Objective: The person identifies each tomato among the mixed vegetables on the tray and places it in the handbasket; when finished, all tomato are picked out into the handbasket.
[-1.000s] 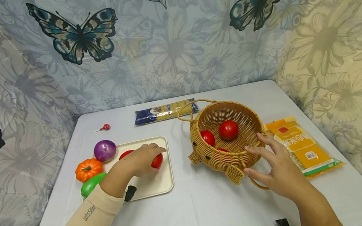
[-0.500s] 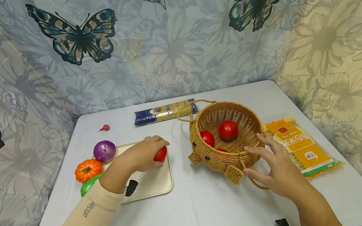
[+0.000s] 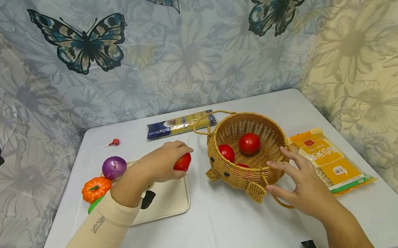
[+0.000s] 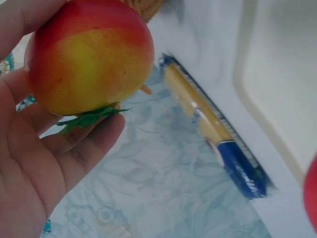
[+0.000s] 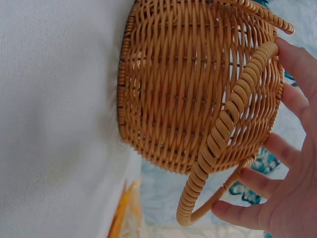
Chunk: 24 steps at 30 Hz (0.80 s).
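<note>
In the head view, my left hand grips a tomato above the right edge of the cream tray. The left wrist view shows the tomato's yellow patch and green leafy top, with the fingers around it. A wicker basket with curled handles stands right of the tray and has several red tomatoes inside. My right hand touches the basket's near right rim with spread fingers, its thumb beside the handle. Part of another red item shows at the left wrist view's edge.
A purple onion, an orange pumpkin and a partly hidden green vegetable lie by the tray's left side. Behind are a lollipop and a spaghetti packet. A yellow food bag lies right of the basket.
My left hand has lifted the tomato from the tray and carried it up and right towards the basket. My right hand has stayed at the basket's rim.
</note>
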Each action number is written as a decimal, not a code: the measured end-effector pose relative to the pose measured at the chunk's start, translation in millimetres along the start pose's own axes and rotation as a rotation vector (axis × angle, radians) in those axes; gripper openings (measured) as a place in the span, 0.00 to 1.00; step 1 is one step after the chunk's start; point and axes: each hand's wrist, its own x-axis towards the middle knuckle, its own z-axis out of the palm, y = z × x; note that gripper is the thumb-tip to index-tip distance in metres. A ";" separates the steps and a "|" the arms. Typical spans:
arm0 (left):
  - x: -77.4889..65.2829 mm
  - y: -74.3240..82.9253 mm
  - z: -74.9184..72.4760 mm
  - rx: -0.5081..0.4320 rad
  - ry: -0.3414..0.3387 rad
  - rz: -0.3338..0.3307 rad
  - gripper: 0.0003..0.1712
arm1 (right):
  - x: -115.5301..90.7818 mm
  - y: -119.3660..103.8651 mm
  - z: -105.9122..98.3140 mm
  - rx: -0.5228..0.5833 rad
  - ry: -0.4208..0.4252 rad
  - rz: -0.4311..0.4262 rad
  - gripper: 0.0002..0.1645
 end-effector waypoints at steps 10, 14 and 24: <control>7.8 16.1 -21.2 0.016 0.063 0.098 0.35 | -0.7 -0.6 -0.9 0.013 -0.003 0.002 0.35; 12.0 22.8 -27.6 0.025 0.086 0.119 0.35 | -1.0 -1.0 -1.1 0.002 -0.013 0.014 0.34; 26.2 49.4 -44.5 0.017 0.125 0.178 0.34 | -1.5 0.5 0.0 0.010 -0.013 0.015 0.35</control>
